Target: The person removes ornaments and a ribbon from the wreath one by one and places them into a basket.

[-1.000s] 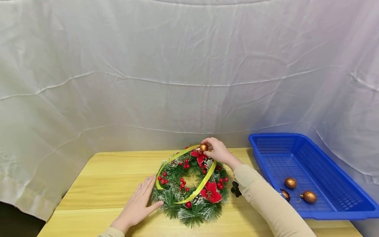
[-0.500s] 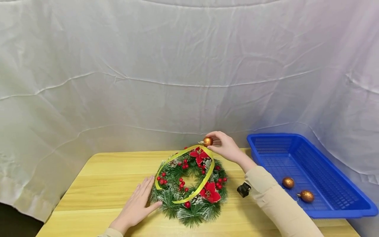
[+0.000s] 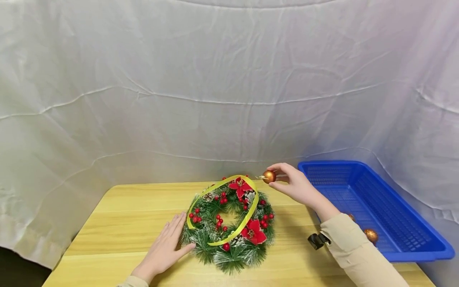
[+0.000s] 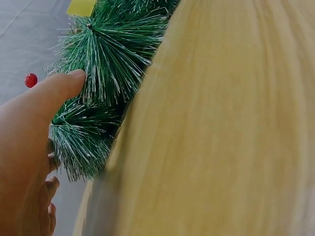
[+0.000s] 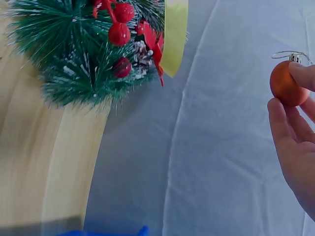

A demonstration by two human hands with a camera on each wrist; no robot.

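Observation:
A green wreath (image 3: pixel 229 261) with red berries, pinecones and red poinsettias lies on the wooden table. Looped over its top is a yellow ribbon (image 3: pixel 253 207). My left hand (image 3: pixel 163 249) rests at the wreath's left side, fingers straight; in the left wrist view its thumb (image 4: pixel 69 84) touches the green needles. Between thumb and fingertips my right hand (image 3: pixel 299 187) pinches a copper-coloured Christmas ball (image 3: pixel 269 176), held up to the right of the wreath's far edge. A silvery cap and thin hanging loop on the ball show in the right wrist view.
At the right stands a blue plastic basket (image 3: pixel 412 256) with copper balls in it, one (image 3: pixel 371 235) plainly visible and another partly behind the right sleeve. A pale cloth curtain (image 3: pixel 229 119) hangs behind the wooden table (image 3: pixel 118 215).
My right hand has lifted the Christmas ball off the wreath's far side and carried it right, toward the basket. The left hand has stayed in place.

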